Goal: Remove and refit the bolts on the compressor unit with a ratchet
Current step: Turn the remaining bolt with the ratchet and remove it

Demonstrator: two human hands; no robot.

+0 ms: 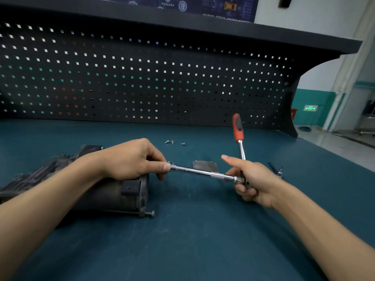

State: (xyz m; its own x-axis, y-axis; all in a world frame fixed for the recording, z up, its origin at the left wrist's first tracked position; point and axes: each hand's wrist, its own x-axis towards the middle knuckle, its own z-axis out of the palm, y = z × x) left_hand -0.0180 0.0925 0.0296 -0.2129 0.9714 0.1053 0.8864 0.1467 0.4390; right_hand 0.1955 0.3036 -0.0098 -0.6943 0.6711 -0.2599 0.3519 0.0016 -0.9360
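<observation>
The dark compressor unit [105, 191] lies on its side at the left of the blue bench. One long bolt [151, 213] sticks out of its lower flange. My left hand [134, 159] hovers over the unit's end and pinches a small bolt at the socket tip of the chrome extension bar [200, 172]. My right hand [251, 179] grips the ratchet head where the bar joins it. The ratchet's red and black handle [237, 128] points upward. Three loose bolts [172, 142] lie on the bench behind.
A small metal cover plate [205, 165] lies flat behind the bar. A socket and a dark tool [279, 172] sit to the right of my right hand. A black pegboard [142, 78] backs the bench; the bench's right edge [345, 157] runs diagonally.
</observation>
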